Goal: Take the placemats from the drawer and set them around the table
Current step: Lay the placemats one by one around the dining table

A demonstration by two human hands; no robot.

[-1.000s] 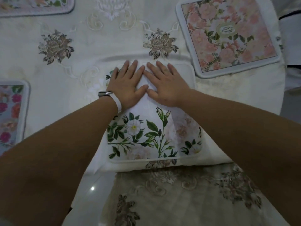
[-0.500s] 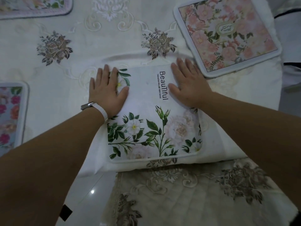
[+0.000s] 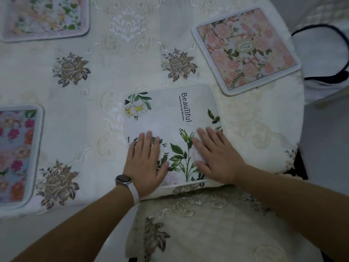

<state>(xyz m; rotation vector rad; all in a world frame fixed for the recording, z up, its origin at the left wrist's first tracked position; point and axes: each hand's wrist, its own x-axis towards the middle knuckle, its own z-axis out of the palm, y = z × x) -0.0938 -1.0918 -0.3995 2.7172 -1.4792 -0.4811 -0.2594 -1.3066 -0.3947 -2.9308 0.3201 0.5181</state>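
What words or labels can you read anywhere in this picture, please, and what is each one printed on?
"BeauTiful": large black lettering, running sideways, on the white-flower placemat nearest the person.
"THE MOOD WILL BE VERY GOOD": small capitals right beside that word, on the same placemat.
The emblem in the middle of the pink placemat holds some script, but it is too blurred to read.
No other text is visible.

Found white placemat point(image 3: 170, 114) flat at the counter's point(image 3: 122, 76) near edge, printed with green leaves, white blooms and "BeauTiful". Noted pink floral placemat point(image 3: 245, 50) tilted far right, pastel floral placemat point(image 3: 45, 16) far left, magenta-flowered placemat point(image 3: 17, 154) left, partly cropped.
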